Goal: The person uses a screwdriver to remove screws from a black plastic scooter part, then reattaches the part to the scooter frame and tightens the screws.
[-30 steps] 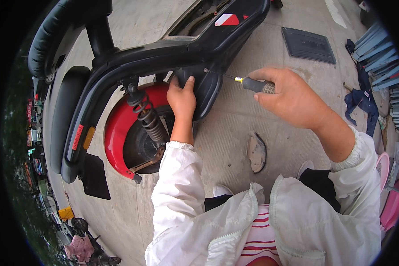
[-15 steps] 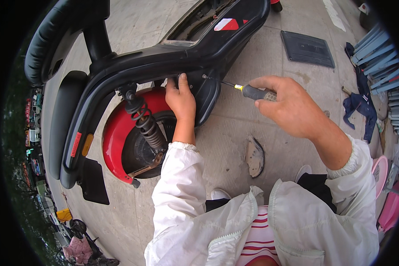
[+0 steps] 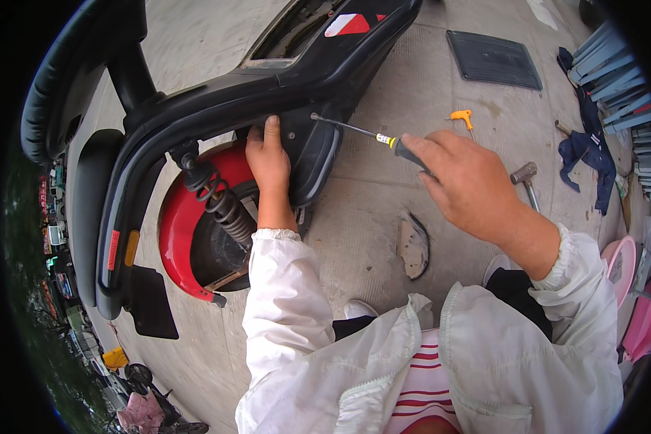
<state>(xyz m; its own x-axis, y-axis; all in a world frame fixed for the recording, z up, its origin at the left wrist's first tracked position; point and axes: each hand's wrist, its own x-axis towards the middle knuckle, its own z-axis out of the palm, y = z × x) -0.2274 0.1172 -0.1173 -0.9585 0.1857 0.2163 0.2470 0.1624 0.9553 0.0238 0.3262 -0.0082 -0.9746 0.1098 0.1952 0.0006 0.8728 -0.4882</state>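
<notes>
A black scooter (image 3: 217,101) stands at the left, with a red rear fender (image 3: 175,210) and a coil-spring shock absorber (image 3: 228,217) under its body. My left hand (image 3: 269,163) grips the lower edge of its black plastic side panel (image 3: 315,155), thumb raised on the outside and other fingers partly hidden behind. In my right hand (image 3: 470,184) is a screwdriver (image 3: 406,150) with a dark handle, its shank pointing left. The tip meets a screw spot on the panel, to the right of my left thumb; whether it sits in the screw head is too small to tell.
On the pavement right of the scooter lie a black rectangular panel (image 3: 493,59), an orange-handled tool (image 3: 461,116), a hammer (image 3: 526,177) and a shoe-shaped dark-edged piece (image 3: 414,246). Dark blue cloth (image 3: 587,155), stacked blue-grey stools (image 3: 618,79) and a pink basin (image 3: 620,269) line the right side.
The scooter and both hands sit further left in the picture. My right hand still holds the screwdriver at the panel, its handle now more covered. The orange-handled tool and hammer have come into sight.
</notes>
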